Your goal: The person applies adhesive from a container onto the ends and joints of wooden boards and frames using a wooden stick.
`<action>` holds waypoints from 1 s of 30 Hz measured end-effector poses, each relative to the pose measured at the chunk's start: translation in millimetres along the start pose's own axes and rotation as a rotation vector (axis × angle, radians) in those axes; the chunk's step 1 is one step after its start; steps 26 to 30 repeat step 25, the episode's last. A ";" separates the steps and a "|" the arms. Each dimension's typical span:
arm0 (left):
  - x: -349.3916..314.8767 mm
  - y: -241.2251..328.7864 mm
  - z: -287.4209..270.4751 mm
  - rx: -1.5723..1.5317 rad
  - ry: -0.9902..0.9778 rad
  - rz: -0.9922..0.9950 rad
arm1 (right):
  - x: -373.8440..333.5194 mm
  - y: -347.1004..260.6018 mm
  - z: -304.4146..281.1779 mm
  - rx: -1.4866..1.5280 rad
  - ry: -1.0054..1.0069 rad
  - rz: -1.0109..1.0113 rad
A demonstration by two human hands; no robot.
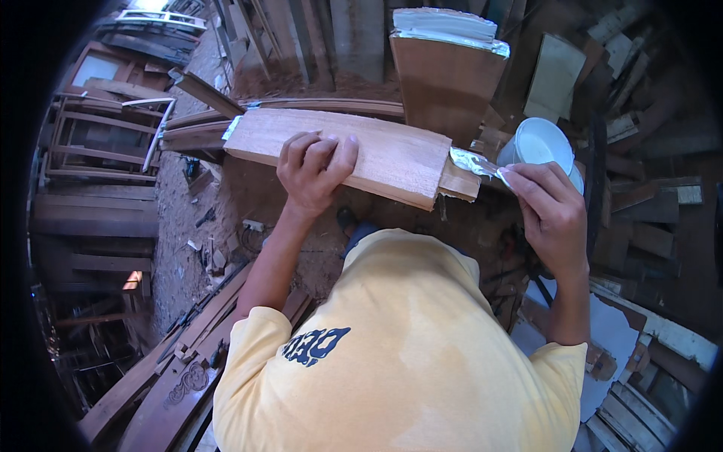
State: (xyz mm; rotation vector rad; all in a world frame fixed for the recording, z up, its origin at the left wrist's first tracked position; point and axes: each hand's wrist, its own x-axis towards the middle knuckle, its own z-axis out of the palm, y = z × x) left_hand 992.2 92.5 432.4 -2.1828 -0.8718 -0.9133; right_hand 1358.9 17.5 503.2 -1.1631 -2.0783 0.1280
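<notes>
A thick, pale brown wooden board lies crosswise in front of me. My left hand is closed on it near the middle, fingers curled over its face. At the board's right end a narrower tenon sticks out. White paste coats part of that end. Beside it, my right hand pinches a thin spreading tool, whose tip meets the paste; its exact kind is hard to make out. Just behind the right hand stands a white plastic tub.
A broad upright wood piece with a white-smeared top stands behind the board. Long timbers run behind at left. Wood offcuts are piled at right. A carved wooden panel and planks lie at lower left; frames lean farther left.
</notes>
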 end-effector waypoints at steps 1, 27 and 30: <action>-1.7 -0.1 -0.2 0.005 -0.001 -0.001 | 1.8 -0.2 -0.3 -0.060 -0.023 -0.050; -5.7 -3.2 5.8 0.071 0.015 -0.036 | 1.0 -13.1 -8.1 -0.091 -0.133 -0.234; -5.7 -3.2 5.8 0.071 0.015 -0.036 | 1.0 -13.1 -8.1 -0.091 -0.133 -0.234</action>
